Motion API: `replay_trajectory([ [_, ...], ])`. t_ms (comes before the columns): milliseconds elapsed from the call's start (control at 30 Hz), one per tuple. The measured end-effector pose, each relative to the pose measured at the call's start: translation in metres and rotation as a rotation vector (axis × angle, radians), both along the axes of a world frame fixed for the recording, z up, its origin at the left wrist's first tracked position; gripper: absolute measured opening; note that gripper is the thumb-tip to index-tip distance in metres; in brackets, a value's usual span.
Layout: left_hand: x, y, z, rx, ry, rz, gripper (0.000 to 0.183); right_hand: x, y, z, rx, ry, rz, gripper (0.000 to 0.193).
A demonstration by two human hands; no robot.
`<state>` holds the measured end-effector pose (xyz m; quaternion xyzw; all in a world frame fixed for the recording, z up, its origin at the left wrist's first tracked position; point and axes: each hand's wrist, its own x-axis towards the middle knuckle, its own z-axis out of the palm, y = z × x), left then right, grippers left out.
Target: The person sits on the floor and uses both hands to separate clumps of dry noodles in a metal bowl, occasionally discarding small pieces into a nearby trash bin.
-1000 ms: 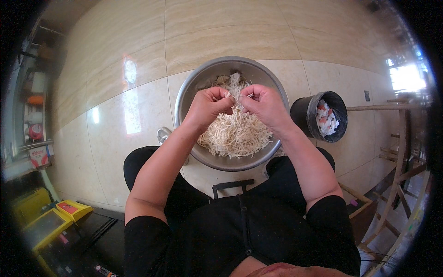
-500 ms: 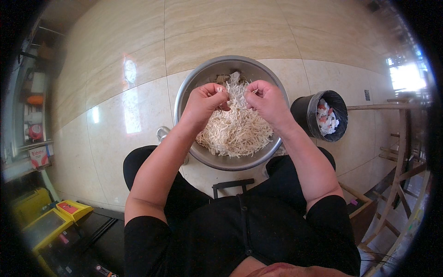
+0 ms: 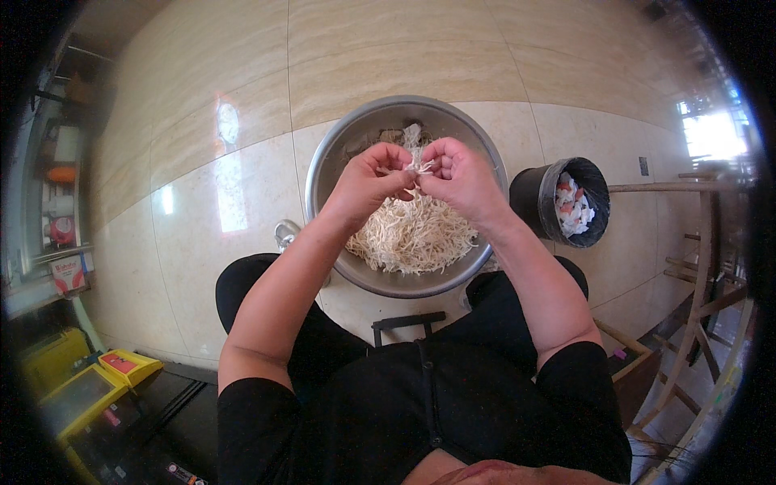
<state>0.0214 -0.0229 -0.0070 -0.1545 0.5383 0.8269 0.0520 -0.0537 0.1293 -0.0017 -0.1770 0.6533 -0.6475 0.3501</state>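
Observation:
A wide steel basin (image 3: 323, 174) stands on the floor in front of me. Pale, thin, stringy shreds (image 3: 414, 238), like pulled meat, are heaped in its near half. Greyish, larger pieces (image 3: 392, 137) lie along its far side, partly behind my hands. Above the heap, my left hand (image 3: 373, 179) and my right hand (image 3: 457, 176) meet, thumbs and fingers pinched. Between the fingertips is a small pale strip (image 3: 422, 166) that both hands grip. The strip's ends are hidden in the fingers.
Right of the basin is a black lined bin (image 3: 525, 202) holding white and reddish scraps (image 3: 574, 212). A wooden rack (image 3: 703, 267) stands farther right. At lower left is a yellow-trimmed case (image 3: 129, 365); shelves with goods (image 3: 61, 174) run along the left side.
My hands have come together over the basin from a short way apart. Pale strands now show between the fingertips. The basin and bin have stayed put.

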Motion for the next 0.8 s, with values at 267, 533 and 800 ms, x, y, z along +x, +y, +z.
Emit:
replay_trajectory([
  [267,0.002,-0.010,-0.006,0.058,-0.062,0.013,0.012,-0.004,0.002,0.001,0.018,-0.029,-0.054,0.030],
  [533,0.002,-0.008,-0.011,-0.053,-0.007,-0.067,0.011,0.001,0.000,-0.001,0.068,0.089,-0.003,0.026],
  [800,0.001,-0.009,-0.012,0.061,-0.021,-0.032,0.037,0.000,0.000,-0.001,0.075,0.208,0.062,0.031],
])
